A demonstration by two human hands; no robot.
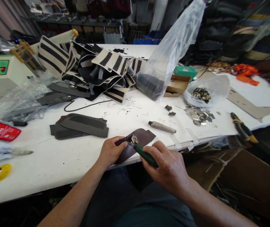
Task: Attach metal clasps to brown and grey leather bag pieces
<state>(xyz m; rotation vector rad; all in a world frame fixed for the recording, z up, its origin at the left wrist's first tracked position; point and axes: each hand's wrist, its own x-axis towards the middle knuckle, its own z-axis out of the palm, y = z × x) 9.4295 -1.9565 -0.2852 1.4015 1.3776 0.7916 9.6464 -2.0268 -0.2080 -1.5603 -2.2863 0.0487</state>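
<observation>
Left fingers [122,147] clamp the brown piece [145,136] between them, right fingers [155,152] a green handle [146,155].

Table [66,154]: leather piece [146,135] at front edge, flap stack [85,125] left of it, pliers [241,127] far right. Panel pile [110,64] behind flap stack. Metal plates [197,115] before fittings bag [217,90].

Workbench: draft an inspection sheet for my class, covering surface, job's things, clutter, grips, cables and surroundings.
Surface: white tabletop, strewn with small dark bits.
Job's things: dark brown piece bearing a metal fitting; green-handled tool pointed at it.
Clutter: pliers, loose metal plates, yellow tape roll.
Grips: left grip holds the dark brown piece; right grip holds the green-handled tool.
Cables: black cord lying on the tabletop; cannot tell whether electrical.
Surroundings: cardboard below the tabletop, right.
</observation>
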